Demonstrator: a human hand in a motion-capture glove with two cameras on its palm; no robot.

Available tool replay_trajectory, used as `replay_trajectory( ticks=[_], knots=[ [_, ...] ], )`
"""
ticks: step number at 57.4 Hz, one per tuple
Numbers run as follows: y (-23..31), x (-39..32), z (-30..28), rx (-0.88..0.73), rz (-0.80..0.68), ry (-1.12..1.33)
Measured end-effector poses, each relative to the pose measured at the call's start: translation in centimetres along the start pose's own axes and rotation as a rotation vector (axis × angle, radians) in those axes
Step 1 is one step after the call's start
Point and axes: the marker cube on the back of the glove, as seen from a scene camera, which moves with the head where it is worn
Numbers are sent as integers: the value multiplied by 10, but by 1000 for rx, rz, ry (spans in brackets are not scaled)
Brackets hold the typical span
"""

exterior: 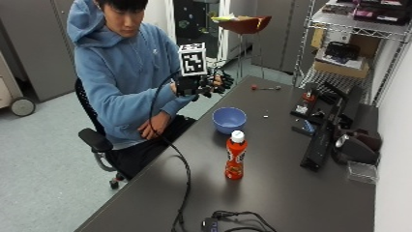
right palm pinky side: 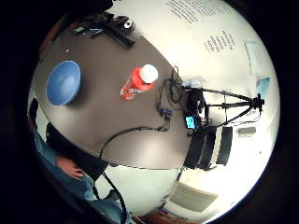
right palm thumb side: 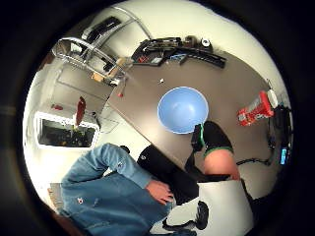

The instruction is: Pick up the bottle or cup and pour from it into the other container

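right hand (exterior: 207, 85): gloved, raised above the near table edge, fingers loosely spread, holding nothing | bottle (exterior: 235, 155): orange, white cap, upright on the dark table (exterior: 302, 193), well apart from the hand | bowl (exterior: 229, 119): blue, on the table between hand and bottle | bare hand (exterior: 154, 129): resting in the lap

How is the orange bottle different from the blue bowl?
The orange plastic bottle with the white cap is tall and narrow; the round blue bowl is low and wide. The bottle is capped shut, while the bowl is open on top. The bowl sits nearer the person, and the bottle stands further along the table. Both rest upright on the dark table, untouched by the gloved right hand.
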Motion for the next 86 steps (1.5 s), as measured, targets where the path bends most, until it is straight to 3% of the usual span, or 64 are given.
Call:
replay_trajectory(
  ticks=[42,71,86],
  knots=[
    [57,120,17,132,227,-292],
    [55,196,76,333,320,-820],
    [31,196,117,410,339,-1036]
  ],
)
